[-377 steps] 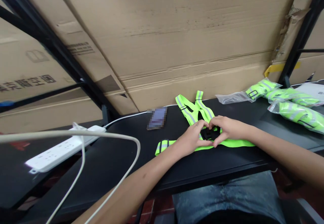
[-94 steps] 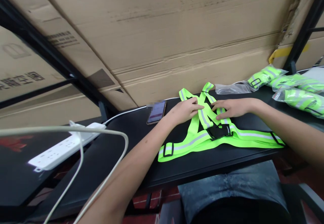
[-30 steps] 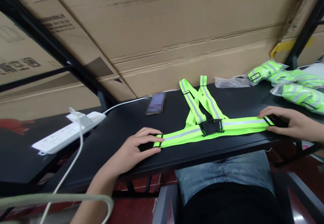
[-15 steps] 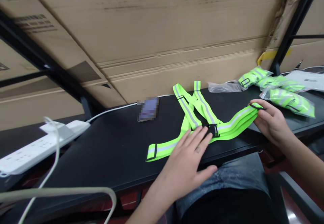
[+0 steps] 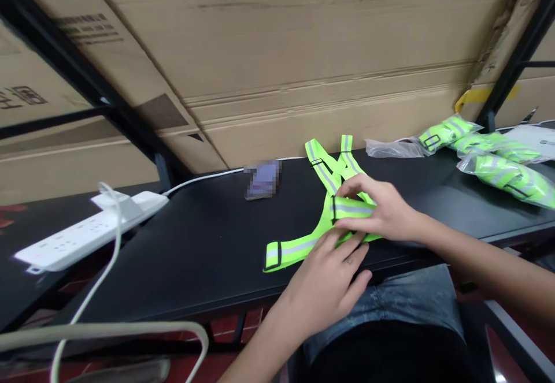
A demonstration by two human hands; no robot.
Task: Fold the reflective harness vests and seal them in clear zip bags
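A neon-green reflective vest [image 5: 299, 246] made of straps with grey stripes lies on the black table. Two of its straps cross and reach toward the cardboard at the back. My right hand [image 5: 385, 209] grips the right waist strap, folded over to the left, thumb and fingers on either side of it near a black slider buckle. Flat on the vest's middle, with fingers stretched, rests my left hand [image 5: 332, 282], just below the right one. The centre buckle is hidden under the hands.
Several bagged green vests [image 5: 511, 178] lie at the right, beside a clear plastic bag [image 5: 394, 148]. A blurred-out phone-like object [image 5: 263, 179] is behind the vest. At left sit a white power strip [image 5: 87, 233] and cables. Cardboard [image 5: 303, 42] walls the back edge.
My right hand has carried the strap's end from the right over to the middle of the vest, folding it. My left hand stays on the vest. The view has shifted slightly.
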